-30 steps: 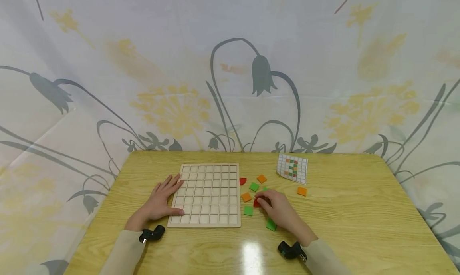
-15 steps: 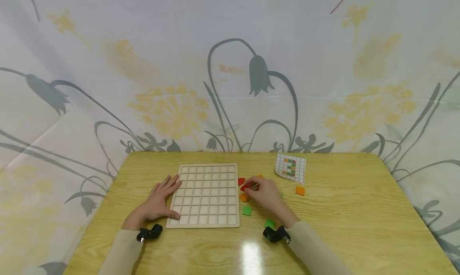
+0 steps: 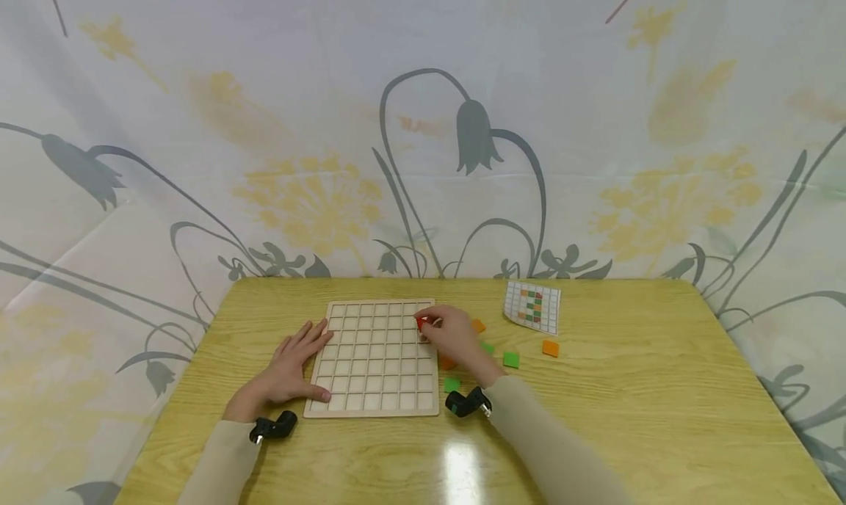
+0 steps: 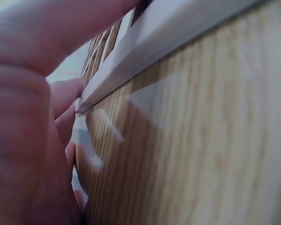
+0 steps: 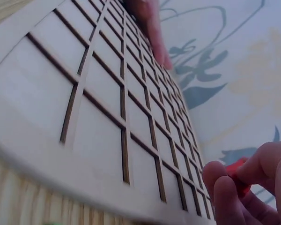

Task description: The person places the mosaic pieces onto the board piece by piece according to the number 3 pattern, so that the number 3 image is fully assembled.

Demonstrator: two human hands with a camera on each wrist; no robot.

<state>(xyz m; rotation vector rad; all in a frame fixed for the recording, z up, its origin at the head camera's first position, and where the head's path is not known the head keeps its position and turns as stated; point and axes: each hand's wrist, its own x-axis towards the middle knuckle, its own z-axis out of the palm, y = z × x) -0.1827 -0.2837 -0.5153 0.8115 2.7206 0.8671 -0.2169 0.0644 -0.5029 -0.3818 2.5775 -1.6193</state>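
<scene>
Red piece [image 3: 421,324] sits between the thumb and fingertips of the right hand [image 3: 456,338], over the upper right cells of the wooden grid board [image 3: 373,358]; whether it touches the board cannot be told. Well apart from it, the left hand [image 3: 289,371] lies with fingers spread at the board's left side, fingertips and thumb over its rim. Under and beside the right forearm are green tiles [image 3: 511,360] and orange tiles [image 3: 550,348], some partly covered. Farther back on the table [image 3: 634,417], a paper card [image 3: 532,307] bears a printed grid with orange, green and red cells; finer print is too small to read. Behind hangs a cloth [image 3: 581,109] with a flower pattern. The right wrist view shows the pinch close up, with left-hand fingers at the board's far edge; the left wrist view shows the board's thick edge and the striped wood grain.
</scene>
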